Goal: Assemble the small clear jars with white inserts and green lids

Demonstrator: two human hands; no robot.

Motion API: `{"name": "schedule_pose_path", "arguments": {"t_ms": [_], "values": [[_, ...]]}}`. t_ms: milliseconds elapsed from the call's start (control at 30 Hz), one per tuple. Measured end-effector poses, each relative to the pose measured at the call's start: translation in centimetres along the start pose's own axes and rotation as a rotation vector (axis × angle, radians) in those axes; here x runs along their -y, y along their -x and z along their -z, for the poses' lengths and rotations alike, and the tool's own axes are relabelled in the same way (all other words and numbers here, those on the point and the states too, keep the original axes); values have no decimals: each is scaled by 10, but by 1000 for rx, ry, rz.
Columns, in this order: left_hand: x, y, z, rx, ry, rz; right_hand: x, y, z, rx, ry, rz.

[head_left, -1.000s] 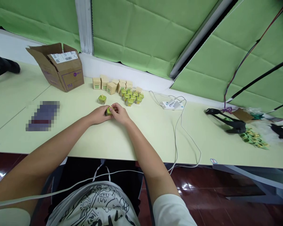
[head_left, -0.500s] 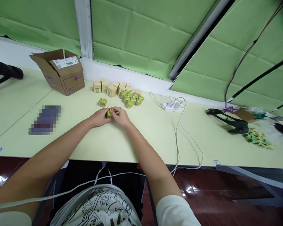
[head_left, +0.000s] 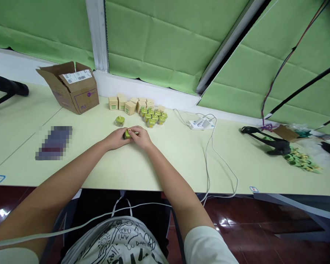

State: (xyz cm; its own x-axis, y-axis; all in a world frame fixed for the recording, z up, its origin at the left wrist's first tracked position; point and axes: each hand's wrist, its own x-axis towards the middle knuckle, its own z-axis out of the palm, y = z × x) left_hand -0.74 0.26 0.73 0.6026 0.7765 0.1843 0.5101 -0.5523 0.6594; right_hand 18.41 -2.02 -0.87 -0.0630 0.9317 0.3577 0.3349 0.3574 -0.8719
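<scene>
Both my hands meet over the table around a small green-topped jar (head_left: 127,134) with a yellow loop on its top. My left hand (head_left: 116,140) wraps its left side. From the right, my right hand (head_left: 141,136) grips the top with thumb and fingers. Much of the jar is hidden by my fingers. Just beyond my hands stands a similar green-topped jar (head_left: 120,121) by itself. Farther back sits a cluster of like green-topped jars (head_left: 153,118), with several small tan boxes (head_left: 130,107) behind and to the left.
An open cardboard box (head_left: 84,97) stands at the back left. A blurred-out dark rectangle (head_left: 55,143) lies nearer. White cables run from a power strip (head_left: 201,124) over the table's front edge. A black stand (head_left: 277,146) and a pile of green pieces (head_left: 302,161) are at right.
The view has shifted slightly. Both hands stay around the same jar, with the right thumb and fingers only slightly moved on its top.
</scene>
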Motion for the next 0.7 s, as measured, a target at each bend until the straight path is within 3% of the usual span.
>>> {"name": "schedule_pose_path", "arguments": {"t_ms": [200, 367, 700], "values": [[0, -1, 2, -13, -11, 63, 2, 0, -3, -16, -74, 42], [-1, -1, 3, -10, -69, 114, 7, -4, -1, -105, -159, -25], [1, 1, 3, -36, -45, 112, 9, -15, 12, -374, -812, -485]]}}
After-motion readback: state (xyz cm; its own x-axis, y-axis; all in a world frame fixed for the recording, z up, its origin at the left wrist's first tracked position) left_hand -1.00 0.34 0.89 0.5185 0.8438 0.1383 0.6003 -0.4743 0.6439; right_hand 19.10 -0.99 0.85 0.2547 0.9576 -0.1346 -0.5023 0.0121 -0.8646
